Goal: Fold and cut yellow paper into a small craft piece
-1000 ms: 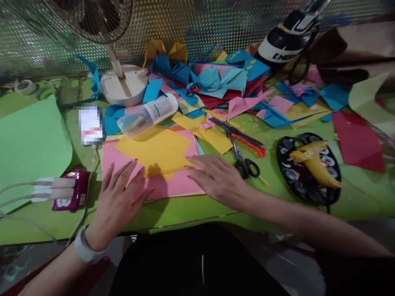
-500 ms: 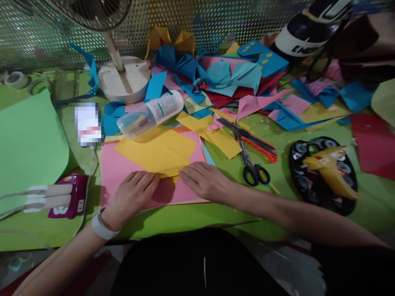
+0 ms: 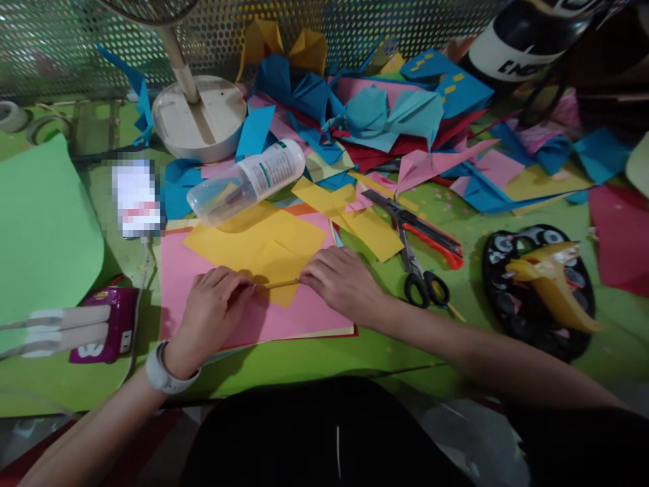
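A yellow paper sheet (image 3: 258,243) lies on a pink sheet (image 3: 304,314) at the near edge of the green table. My left hand (image 3: 210,314) pinches the yellow sheet's near edge from the left, fingers closed on it. From the right, my right hand (image 3: 345,284) grips the same edge, which is lifted slightly off the pink sheet. A white watch band sits on my left wrist.
A plastic bottle (image 3: 248,182) lies on its side behind the sheets. Scissors (image 3: 418,267) and an orange cutter (image 3: 420,230) lie to the right, then a black palette (image 3: 507,297) holding a yellow glue gun (image 3: 552,284). Fan base (image 3: 200,118), purple power strip (image 3: 109,321), and folded paper heaps lie behind.
Both hands went from lying flat and spread on the paper to closing on the yellow sheet's near edge and raising it. The camera tilted slightly.
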A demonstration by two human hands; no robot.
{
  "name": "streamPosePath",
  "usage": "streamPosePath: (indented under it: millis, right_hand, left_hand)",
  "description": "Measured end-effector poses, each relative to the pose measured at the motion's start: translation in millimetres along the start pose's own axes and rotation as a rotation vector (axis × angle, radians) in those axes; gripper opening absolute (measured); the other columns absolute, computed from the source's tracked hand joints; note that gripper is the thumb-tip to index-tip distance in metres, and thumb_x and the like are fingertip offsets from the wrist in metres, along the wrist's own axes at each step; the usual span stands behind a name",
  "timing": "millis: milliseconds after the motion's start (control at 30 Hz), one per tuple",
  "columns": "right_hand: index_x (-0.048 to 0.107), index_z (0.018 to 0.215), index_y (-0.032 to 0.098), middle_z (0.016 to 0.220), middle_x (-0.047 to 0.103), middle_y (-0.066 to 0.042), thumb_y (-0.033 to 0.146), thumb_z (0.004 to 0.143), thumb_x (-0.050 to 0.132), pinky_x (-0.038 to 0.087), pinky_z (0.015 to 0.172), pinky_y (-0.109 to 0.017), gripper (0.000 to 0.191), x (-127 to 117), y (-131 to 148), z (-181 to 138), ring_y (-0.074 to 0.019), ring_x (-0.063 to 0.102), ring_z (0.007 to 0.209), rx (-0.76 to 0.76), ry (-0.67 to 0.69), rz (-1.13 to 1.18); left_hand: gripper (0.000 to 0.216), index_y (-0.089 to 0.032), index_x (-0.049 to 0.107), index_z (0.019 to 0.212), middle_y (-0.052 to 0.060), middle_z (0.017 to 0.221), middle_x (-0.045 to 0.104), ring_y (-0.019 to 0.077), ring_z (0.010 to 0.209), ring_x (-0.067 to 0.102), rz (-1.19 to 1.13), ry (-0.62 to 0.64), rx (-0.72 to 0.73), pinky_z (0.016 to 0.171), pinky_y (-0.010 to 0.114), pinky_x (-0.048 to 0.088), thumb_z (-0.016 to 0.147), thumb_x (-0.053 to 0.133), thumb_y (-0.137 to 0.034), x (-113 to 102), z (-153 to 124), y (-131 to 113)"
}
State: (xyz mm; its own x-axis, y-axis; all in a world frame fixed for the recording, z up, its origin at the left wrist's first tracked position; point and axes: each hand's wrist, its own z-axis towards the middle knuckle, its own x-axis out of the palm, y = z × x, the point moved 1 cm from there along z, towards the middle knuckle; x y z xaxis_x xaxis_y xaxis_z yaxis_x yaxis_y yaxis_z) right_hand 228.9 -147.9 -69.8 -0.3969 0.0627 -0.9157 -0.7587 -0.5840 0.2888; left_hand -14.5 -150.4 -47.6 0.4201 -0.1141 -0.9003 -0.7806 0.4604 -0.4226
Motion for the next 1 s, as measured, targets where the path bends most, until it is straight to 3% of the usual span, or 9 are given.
streamPosePath:
  millis: [200, 267, 367, 433, 567, 733, 1000]
  right_hand:
    - [0.063, 0.084, 0.017, 0.081, 0.064, -0.006, 0.046, 0.101, 0.036, 0.033, 0.073, -0.033, 0.043, -2.1, -4.7, 7.0, -0.0194, 0.055, 0.080, 0.091, 0.067, 0.167]
    - [0.063, 0.084, 0.017, 0.082, 0.064, -0.006, 0.045, 0.101, 0.037, 0.033, 0.073, -0.033, 0.042, -2.6, -4.9, 8.3, -0.0194, 0.055, 0.080, 0.089, 0.079, 0.177]
    - [0.063, 0.085, 0.017, 0.082, 0.064, -0.006, 0.043, 0.101, 0.037, 0.033, 0.074, -0.034, 0.040, -4.0, -4.2, 9.3, -0.0196, 0.055, 0.081, 0.090, 0.095, 0.173]
    - [0.063, 0.085, 0.017, 0.082, 0.065, -0.006, 0.042, 0.101, 0.038, 0.033, 0.075, -0.034, 0.039, -5.2, -3.6, 9.6, -0.0197, 0.055, 0.082, 0.095, 0.097, 0.173]
    - [0.063, 0.085, 0.017, 0.083, 0.065, -0.005, 0.039, 0.099, 0.044, 0.034, 0.077, -0.033, 0.032, -6.4, -3.1, 9.6, -0.0194, 0.055, 0.082, 0.109, 0.122, 0.192]
    - [0.061, 0.084, 0.018, 0.083, 0.064, -0.005, 0.035, 0.098, 0.048, 0.035, 0.076, -0.034, 0.026, -6.4, -2.6, 8.0, -0.0199, 0.056, 0.082, 0.118, 0.127, 0.182]
    - [0.060, 0.083, 0.019, 0.082, 0.065, -0.003, 0.034, 0.097, 0.050, 0.034, 0.075, -0.034, 0.022, -6.0, -1.6, 5.7, -0.0192, 0.057, 0.081, 0.150, 0.132, 0.200]
  left_hand:
    - [0.014, -0.020, 0.064, 0.101, 0.007, 0.097, 0.071, 0.0243, 0.087, 0.064, 0.189, 0.007, -0.024, 0.082, 0.045, 0.043, 0.092, 0.052, -0.020, -4.6, 1.0, -16.5]
    - [0.024, -0.019, 0.063, 0.111, 0.010, 0.113, 0.069, 0.0273, 0.101, 0.063, 0.305, -0.025, 0.057, 0.092, 0.050, 0.040, 0.093, 0.048, -0.014, -0.7, -1.4, -25.7]
    - [0.044, -0.011, 0.048, 0.135, 0.015, 0.144, 0.050, 0.0271, 0.131, 0.047, 0.316, 0.013, 0.229, 0.108, 0.046, 0.033, 0.092, 0.040, -0.007, 13.2, -5.5, -37.0]
    - [0.047, -0.005, 0.040, 0.141, 0.018, 0.148, 0.043, 0.0268, 0.138, 0.041, 0.276, 0.044, 0.253, 0.111, 0.044, 0.032, 0.095, 0.041, -0.017, 23.6, -6.9, -40.5]
    - [0.059, -0.003, 0.039, 0.142, 0.020, 0.149, 0.040, 0.0278, 0.140, 0.037, 0.265, 0.035, 0.231, 0.113, 0.045, 0.032, 0.098, 0.041, -0.042, 34.7, -7.2, -41.2]
    - [0.063, -0.003, 0.040, 0.141, 0.020, 0.150, 0.039, 0.0286, 0.141, 0.036, 0.280, 0.036, 0.224, 0.114, 0.045, 0.031, 0.097, 0.040, -0.048, 34.6, -7.5, -41.9]
    - [0.070, -0.005, 0.030, 0.146, 0.020, 0.153, 0.034, 0.0280, 0.145, 0.027, 0.245, 0.079, 0.228, 0.118, 0.050, 0.022, 0.097, 0.031, -0.055, 37.3, -10.5, -39.8]
